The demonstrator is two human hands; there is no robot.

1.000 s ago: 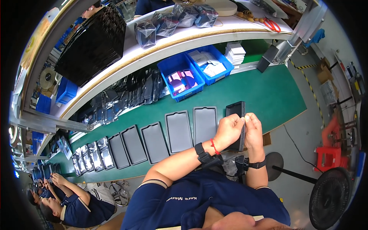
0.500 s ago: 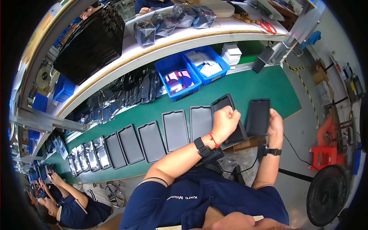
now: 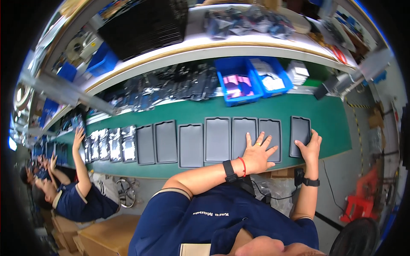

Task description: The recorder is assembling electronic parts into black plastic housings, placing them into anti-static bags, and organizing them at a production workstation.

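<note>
A row of shallow dark grey plastic trays [image 3: 218,141] lies along the green bench. My left hand [image 3: 258,157] has its fingers spread and rests palm down over the near part of two neighbouring trays, including the grey tray [image 3: 270,128] second from the right end. At that end, set apart by a gap, is a smaller-looking black tray [image 3: 300,132]. My right hand [image 3: 311,147] grips its right side, thumb over the near edge and fingers along the outside. The tray appears flat on or just above the bench; I cannot tell which.
Behind the trays are a blue bin [image 3: 239,87] with pink and purple pieces, and another blue bin [image 3: 270,79] with white packets. Shiny silver packages [image 3: 114,145] continue the row leftward. A white-edged shelf [image 3: 171,64] overhangs the back. A co-worker's arm [image 3: 81,158] reaches in at left.
My left hand has opened from a fist and come down over the trays. The tilted tray near it now lies flat in the row. My right hand has lowered its tray toward the bench.
</note>
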